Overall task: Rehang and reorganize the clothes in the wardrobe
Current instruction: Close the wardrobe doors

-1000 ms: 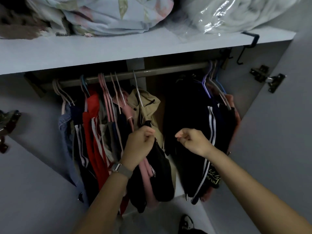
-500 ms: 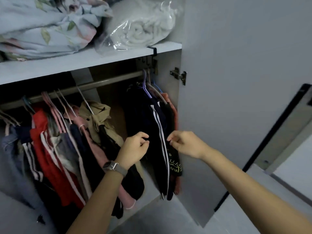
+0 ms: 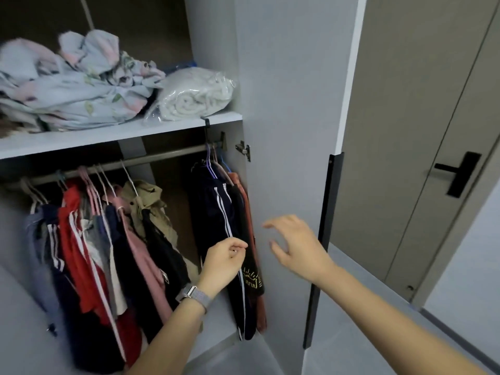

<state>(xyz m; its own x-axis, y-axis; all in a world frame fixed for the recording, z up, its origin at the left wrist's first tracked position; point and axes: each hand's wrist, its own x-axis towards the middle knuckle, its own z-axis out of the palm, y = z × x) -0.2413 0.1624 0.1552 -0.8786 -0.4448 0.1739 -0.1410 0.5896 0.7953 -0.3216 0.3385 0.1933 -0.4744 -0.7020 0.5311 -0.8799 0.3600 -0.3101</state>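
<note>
Clothes hang on rail (image 3: 173, 155) in two bunches, bare gap between. Left bunch (image 3: 102, 239) crowded, hangers tilted, khaki jacket (image 3: 147, 204) slumped crooked. Right bunch (image 3: 224, 212) tight against wardrobe side, navy striped trousers (image 3: 220, 209) in front. Left hand (image 3: 224, 262) curled in front of trousers; cannot tell whether pinching cloth. Right hand (image 3: 295, 247) spread, empty, beside open wardrobe door (image 3: 284, 104). Judgement: sorting partly done; left bunch needs spacing, jacket needs rehanging.
</note>
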